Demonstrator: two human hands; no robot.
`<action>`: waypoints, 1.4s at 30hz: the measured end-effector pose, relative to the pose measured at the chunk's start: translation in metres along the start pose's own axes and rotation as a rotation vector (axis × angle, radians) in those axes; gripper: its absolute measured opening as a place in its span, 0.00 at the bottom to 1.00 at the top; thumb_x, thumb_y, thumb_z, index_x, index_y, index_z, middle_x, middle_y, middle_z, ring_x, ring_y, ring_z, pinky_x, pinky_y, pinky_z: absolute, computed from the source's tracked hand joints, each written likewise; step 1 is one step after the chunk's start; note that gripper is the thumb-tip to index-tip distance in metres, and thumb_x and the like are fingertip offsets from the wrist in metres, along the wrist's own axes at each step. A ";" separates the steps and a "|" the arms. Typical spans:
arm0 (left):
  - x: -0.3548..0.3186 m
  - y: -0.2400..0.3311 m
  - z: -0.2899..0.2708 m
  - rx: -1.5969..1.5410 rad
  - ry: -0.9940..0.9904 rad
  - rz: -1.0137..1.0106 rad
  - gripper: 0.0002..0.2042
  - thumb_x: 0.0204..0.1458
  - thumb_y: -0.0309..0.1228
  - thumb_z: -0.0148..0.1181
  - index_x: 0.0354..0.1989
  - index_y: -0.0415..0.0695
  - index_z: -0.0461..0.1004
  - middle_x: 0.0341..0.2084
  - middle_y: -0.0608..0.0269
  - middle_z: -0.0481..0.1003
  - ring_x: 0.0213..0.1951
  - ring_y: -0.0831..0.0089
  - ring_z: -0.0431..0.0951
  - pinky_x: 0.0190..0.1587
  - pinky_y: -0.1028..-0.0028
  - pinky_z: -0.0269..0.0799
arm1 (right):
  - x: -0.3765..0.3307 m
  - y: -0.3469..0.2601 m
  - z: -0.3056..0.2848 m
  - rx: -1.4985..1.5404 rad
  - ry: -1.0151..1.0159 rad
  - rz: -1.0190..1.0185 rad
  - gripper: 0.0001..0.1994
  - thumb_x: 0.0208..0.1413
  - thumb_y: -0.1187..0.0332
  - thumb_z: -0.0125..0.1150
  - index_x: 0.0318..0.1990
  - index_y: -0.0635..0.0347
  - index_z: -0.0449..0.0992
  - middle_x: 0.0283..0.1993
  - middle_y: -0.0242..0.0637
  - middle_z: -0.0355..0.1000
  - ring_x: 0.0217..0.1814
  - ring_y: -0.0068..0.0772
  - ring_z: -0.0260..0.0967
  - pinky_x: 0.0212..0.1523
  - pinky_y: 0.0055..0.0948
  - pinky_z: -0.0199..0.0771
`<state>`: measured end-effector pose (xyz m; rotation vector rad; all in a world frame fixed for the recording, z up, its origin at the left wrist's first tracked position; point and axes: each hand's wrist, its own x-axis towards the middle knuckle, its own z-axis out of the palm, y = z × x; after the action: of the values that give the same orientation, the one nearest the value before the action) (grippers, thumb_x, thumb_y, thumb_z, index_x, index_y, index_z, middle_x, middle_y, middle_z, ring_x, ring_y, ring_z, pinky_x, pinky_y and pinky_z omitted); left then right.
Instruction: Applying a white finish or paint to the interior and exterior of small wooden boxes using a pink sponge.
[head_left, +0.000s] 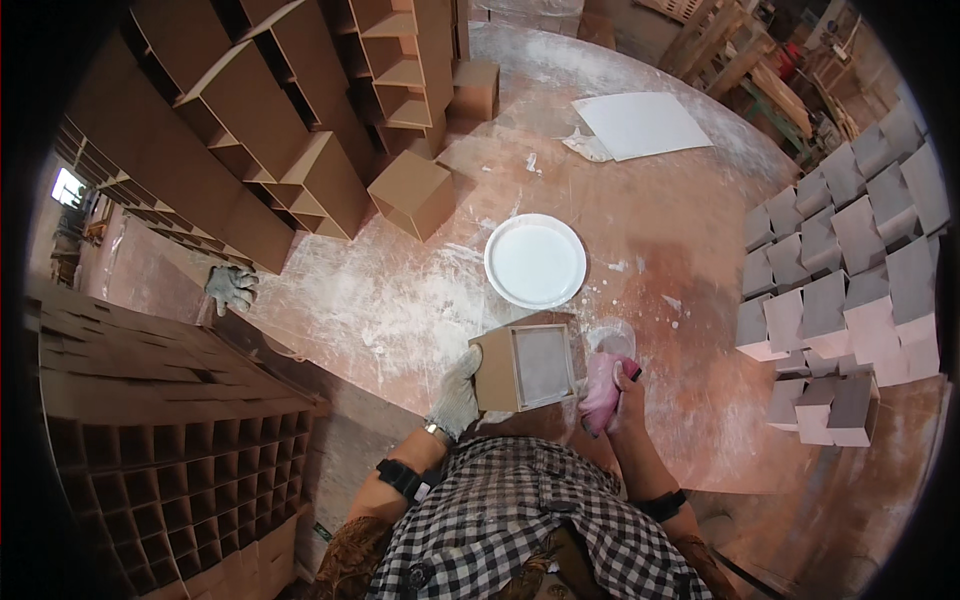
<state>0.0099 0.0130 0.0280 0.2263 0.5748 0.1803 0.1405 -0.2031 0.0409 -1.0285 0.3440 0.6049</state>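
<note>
A small brown cardboard-like box [495,375] is at the table's near side, in front of my body. One of its faces, on the right, is a pale grey panel inside a raised rim. My left hand [457,396], in a whitish work glove, is closed on the box's left edge. Bunched in my bare right hand [629,405] is a pink cloth [602,392], just right of the box. Partly behind the cloth stands a clear round plastic container [613,334]. Farther off lies a round white dish [535,262]; whether it holds liquid is unclear.
Tall stacks of brown boxes [245,110] line the left, with a single box [412,194] beside them. Grey-and-white boxes [835,260] are piled at the right. A grey glove [232,288] and a white sheet [645,125] lie on the white-smeared table [660,235].
</note>
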 end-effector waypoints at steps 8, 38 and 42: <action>-0.052 0.029 0.034 0.154 0.129 0.308 0.15 0.57 0.33 0.51 0.49 0.38 0.66 0.41 0.57 0.72 0.43 0.70 0.74 0.44 0.71 0.74 | 0.014 0.004 -0.008 0.060 0.013 0.133 0.16 0.56 0.67 0.53 0.50 0.63 0.65 0.43 0.39 0.69 0.44 0.37 0.69 0.46 0.36 0.71; -0.015 -0.006 -0.042 0.993 0.034 0.214 0.15 0.55 0.39 0.51 0.46 0.42 0.70 0.40 0.57 0.73 0.42 0.65 0.74 0.44 0.66 0.72 | 0.037 0.025 0.004 0.043 -0.174 0.186 0.15 0.55 0.63 0.53 0.47 0.59 0.65 0.42 0.38 0.68 0.43 0.36 0.68 0.45 0.36 0.71; -0.003 -0.007 -0.054 1.556 -0.015 0.375 0.16 0.55 0.39 0.52 0.46 0.42 0.70 0.40 0.56 0.73 0.42 0.65 0.74 0.44 0.66 0.72 | 0.062 0.013 0.006 0.208 -0.360 0.081 0.10 0.54 0.62 0.51 0.41 0.53 0.66 0.36 0.32 0.66 0.39 0.30 0.66 0.40 0.28 0.70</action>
<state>-0.0215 0.0141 -0.0160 1.8479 0.5481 0.0555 0.1811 -0.1745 0.0020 -0.6916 0.1279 0.7954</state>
